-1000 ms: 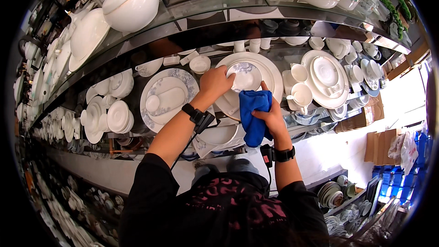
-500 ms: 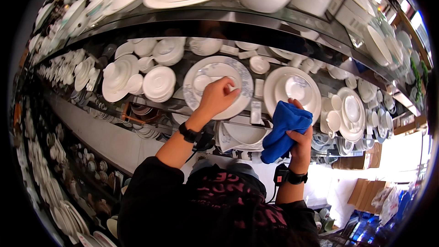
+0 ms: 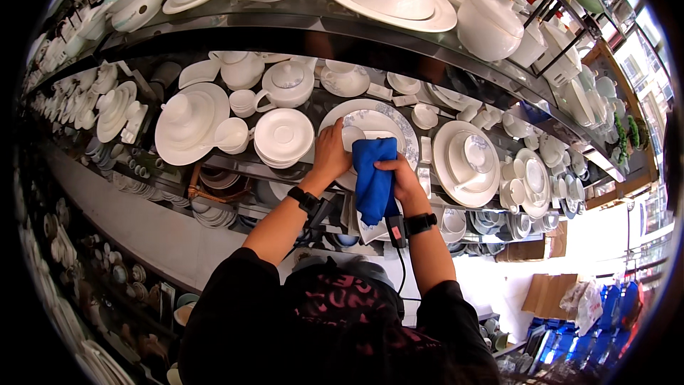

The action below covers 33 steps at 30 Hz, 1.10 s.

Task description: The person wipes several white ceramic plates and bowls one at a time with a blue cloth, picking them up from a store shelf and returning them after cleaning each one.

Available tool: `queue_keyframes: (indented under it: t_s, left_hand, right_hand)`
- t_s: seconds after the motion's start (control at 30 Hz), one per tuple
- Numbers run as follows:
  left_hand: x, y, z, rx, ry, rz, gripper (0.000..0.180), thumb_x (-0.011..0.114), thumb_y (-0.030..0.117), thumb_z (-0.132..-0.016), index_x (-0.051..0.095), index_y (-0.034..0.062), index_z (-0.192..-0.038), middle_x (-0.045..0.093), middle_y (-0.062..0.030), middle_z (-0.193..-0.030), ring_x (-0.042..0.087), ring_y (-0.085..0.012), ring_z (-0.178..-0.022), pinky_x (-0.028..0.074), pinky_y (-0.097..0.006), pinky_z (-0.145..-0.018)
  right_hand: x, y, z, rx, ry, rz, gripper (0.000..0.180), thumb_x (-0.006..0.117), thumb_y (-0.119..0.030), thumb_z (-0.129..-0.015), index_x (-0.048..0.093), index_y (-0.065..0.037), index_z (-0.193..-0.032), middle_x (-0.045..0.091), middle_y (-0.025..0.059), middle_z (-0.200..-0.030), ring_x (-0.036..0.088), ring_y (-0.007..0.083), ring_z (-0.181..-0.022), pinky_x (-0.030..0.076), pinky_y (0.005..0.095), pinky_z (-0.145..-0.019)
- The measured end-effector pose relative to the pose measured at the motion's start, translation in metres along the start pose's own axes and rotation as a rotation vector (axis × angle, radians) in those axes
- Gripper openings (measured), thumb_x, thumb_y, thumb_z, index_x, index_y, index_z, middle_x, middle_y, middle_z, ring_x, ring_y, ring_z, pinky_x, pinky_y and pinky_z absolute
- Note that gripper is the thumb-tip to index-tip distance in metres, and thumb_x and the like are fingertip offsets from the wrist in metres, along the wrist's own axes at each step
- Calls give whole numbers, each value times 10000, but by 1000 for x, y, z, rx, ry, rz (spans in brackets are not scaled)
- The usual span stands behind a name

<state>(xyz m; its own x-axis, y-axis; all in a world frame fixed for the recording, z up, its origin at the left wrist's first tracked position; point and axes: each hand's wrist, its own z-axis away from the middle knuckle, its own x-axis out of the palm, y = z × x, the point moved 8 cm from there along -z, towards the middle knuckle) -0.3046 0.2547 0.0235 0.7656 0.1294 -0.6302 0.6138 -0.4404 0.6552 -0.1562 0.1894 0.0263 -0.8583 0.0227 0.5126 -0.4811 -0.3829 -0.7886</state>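
A large white plate with a blue-grey floral rim [image 3: 405,128] lies on the shelf, with a smaller plate and a spoon-like white piece [image 3: 350,136] on it. Over its left side, my left hand [image 3: 332,154] is closed, fingers curled against the stacked pieces. Whether it grips one of them is hidden. A folded blue cloth [image 3: 375,178] is pinched in my right hand [image 3: 405,180], thumb across its front. The cloth's upper end covers the lower middle of the plate, and its lower end hangs past the shelf edge.
Left of the plate stand stacked saucers [image 3: 283,135], a teapot [image 3: 286,84] and a cup [image 3: 232,133]. Another plate setting with a small bowl [image 3: 479,152] is to the right. The upper glass shelf carries lidded tureens [image 3: 490,26]. A wicker basket [image 3: 217,184] sits below.
My right hand has brought the blue cloth leftward onto the plate, beside my left hand. My left hand has shifted to the plate's left side. The view has moved, too.
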Motion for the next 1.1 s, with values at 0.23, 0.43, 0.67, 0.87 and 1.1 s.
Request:
queue_keyframes:
  t_s: [0.23,0.43,0.67,0.87,1.1]
  left_hand:
    - [-26,33,13,122,-36,338,822,744,11,-649,354,8,-1373,534,-205,-1236,503,-370,-1174,411,-430,-978]
    - [-58,85,48,275,-301,535,839,761,-19,-618,389,38,-1368,464,-148,-1303,474,-323,-1220,415,-371,-1006]
    - [-75,105,60,410,-459,568,821,753,-34,-614,429,26,-1366,442,-138,-1328,462,-312,-1238,426,-357,-1007]
    - [-59,97,68,283,-615,669,797,716,-70,-664,428,47,-1398,442,-112,-1365,497,-247,-1225,464,-342,-971]
    - [-35,93,96,-49,-835,1088,857,750,-110,-666,391,55,-1427,474,-75,-1341,503,-185,-1196,483,-318,-945]
  right_hand:
    - [3,2,15,-80,52,-15,484,638,15,-711,528,62,-1180,641,171,-1040,654,286,-890,535,394,-839]
    - [1,-1,63,-116,74,46,515,649,33,-690,522,56,-1189,643,150,-1048,653,256,-898,533,374,-840]
    - [26,4,88,-191,156,85,499,685,21,-734,504,12,-1200,631,120,-1047,640,219,-919,534,362,-828]
    - [42,1,104,-216,210,405,551,755,-15,-724,492,0,-1208,614,102,-1072,605,187,-971,504,338,-866]
    - [67,-26,123,-541,128,1235,586,781,-34,-609,543,-78,-1142,558,123,-1040,595,344,-947,486,415,-823]
